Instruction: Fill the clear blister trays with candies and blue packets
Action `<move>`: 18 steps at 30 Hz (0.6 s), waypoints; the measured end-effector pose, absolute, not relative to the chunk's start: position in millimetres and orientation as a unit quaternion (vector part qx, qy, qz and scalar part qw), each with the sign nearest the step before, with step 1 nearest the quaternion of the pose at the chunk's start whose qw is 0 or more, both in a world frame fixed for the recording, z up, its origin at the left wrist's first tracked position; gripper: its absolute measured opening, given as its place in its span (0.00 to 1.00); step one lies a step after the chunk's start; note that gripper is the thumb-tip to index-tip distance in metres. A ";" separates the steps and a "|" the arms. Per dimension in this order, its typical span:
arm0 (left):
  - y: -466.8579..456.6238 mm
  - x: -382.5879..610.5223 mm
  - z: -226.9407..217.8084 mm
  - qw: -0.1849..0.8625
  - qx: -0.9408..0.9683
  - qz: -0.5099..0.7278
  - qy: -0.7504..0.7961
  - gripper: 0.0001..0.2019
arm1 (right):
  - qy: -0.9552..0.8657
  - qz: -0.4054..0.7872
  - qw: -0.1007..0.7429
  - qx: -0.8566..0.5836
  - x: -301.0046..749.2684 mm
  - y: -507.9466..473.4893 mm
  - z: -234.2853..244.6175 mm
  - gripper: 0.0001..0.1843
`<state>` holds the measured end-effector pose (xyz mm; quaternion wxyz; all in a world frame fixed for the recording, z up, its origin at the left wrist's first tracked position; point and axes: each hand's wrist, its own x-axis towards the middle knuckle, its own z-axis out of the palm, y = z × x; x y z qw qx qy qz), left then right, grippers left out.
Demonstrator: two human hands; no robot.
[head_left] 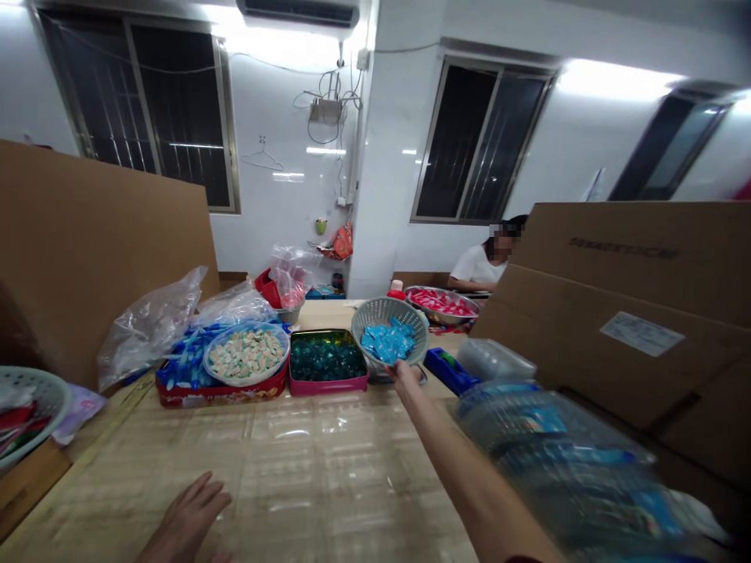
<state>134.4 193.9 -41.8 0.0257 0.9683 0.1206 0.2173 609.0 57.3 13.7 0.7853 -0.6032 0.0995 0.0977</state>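
Observation:
My right hand [403,374] reaches forward across the table and grips the near rim of a grey plastic basket [359,319]. Small blue packets [389,339] lie inside it. Low in the view, my left hand [191,518] hovers over or rests on the table with its fingers stretched out, holding nothing. Left of the basket stands a pink-sided tin [328,386] of dark teal pieces. Beside that, a white bowl [286,361] of pale candy-like pieces sits on a red tin [223,396] with blue stick-like items [186,361].
Stacked clear plastic containers [563,461] line the right side, before a large cardboard box [587,297]. Another cardboard sheet [106,250] stands at left, near a pale basket [55,391]. A metal bowl of red packets [443,301] sits behind; a person [478,270] sits beyond.

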 end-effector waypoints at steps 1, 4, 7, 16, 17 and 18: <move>188.2 141.9 -36.9 0.029 0.969 0.216 0.116 0.20 | 0.089 0.094 0.798 -0.589 600.9 53.8 15.2 0.07; 164.2 169.9 -11.5 0.033 0.967 0.232 0.104 0.24 | 0.035 0.097 0.829 -0.550 562.6 37.8 19.2 0.07; 129.7 203.3 31.5 0.031 0.959 0.273 0.074 0.26 | -0.023 0.121 0.847 -0.518 513.7 18.8 18.8 0.09; 78.8 271.4 123.8 0.030 0.990 0.130 0.035 0.31 | -0.120 0.271 0.794 -0.530 393.6 -39.6 23.8 0.15; 79.1 270.6 125.3 0.017 0.995 0.099 0.018 0.35 | -0.126 0.284 0.787 -0.533 383.6 -46.1 26.1 0.16; 79.4 268.2 126.3 0.002 0.998 0.069 -0.008 0.39 | -0.131 0.294 0.780 -0.537 374.2 -52.2 28.7 0.16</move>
